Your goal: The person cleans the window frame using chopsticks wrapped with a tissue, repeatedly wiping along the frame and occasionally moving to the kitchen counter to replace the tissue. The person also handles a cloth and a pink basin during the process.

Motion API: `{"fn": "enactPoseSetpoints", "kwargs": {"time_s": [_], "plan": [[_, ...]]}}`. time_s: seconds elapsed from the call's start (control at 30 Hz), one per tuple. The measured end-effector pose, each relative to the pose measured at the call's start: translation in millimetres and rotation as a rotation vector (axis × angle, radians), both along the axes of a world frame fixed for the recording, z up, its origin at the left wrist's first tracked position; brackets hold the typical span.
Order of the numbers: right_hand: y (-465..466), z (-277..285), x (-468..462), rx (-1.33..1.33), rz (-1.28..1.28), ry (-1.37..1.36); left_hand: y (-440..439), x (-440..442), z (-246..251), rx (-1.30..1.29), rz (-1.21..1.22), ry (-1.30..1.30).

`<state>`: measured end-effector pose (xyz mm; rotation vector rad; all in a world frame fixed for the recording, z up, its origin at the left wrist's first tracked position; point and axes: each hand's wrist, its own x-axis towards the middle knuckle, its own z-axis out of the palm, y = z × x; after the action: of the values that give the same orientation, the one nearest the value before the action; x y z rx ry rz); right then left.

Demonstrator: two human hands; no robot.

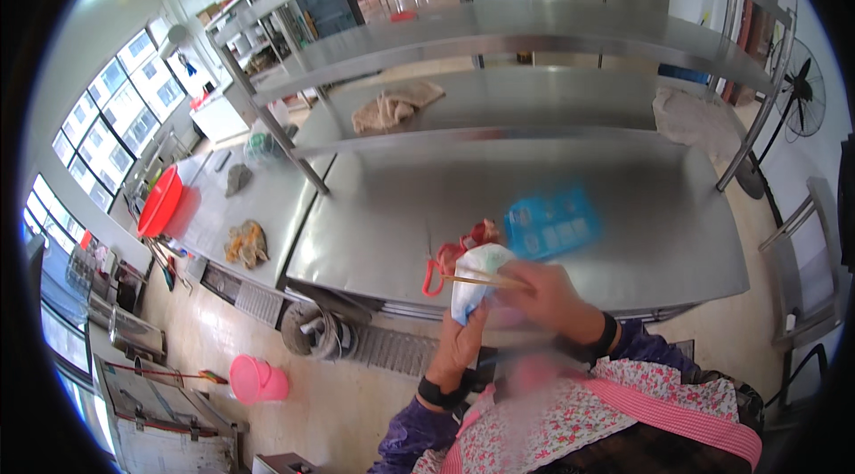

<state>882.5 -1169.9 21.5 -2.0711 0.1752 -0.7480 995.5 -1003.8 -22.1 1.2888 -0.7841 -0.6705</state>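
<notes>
Near the front edge of a stainless steel table (394, 200), my left hand (461, 340) grips the lower end of a white and blue packet (473, 274). Above and to its right, my right hand (544, 290) holds a pair of thin wooden sticks (484, 279), which look like chopsticks and cross the packet. Behind the packet lies a red item with a looped handle or cord (433, 279), partly hidden; its kind is unclear. A blue plastic package (553, 223) lies flat beyond my right hand.
A steel shelf rack (467, 137) stands over the table, with a beige cloth (397, 107) behind its front rail. At the left are a soiled cloth (246, 244), a grey cloth (238, 179) and a red basin (160, 201). A pink bucket (258, 379) stands on the floor.
</notes>
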Motion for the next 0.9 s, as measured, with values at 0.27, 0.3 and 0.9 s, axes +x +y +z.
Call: {"fn": "enactPoseSetpoints", "kwargs": {"time_s": [0.27,0.3,0.9], "plan": [[-19,-6,-7,-0.121,0.052,-0.032,-10,-7,15,0.163,-0.029,-0.323],[-20,-9,-7,-0.205,0.027,-0.049,-10,-8,15,0.194,-0.009,-0.301],[-34,-10,-30,0.189,-0.002,-0.038,-34,-21,10,0.288,0.126,0.061]]}}
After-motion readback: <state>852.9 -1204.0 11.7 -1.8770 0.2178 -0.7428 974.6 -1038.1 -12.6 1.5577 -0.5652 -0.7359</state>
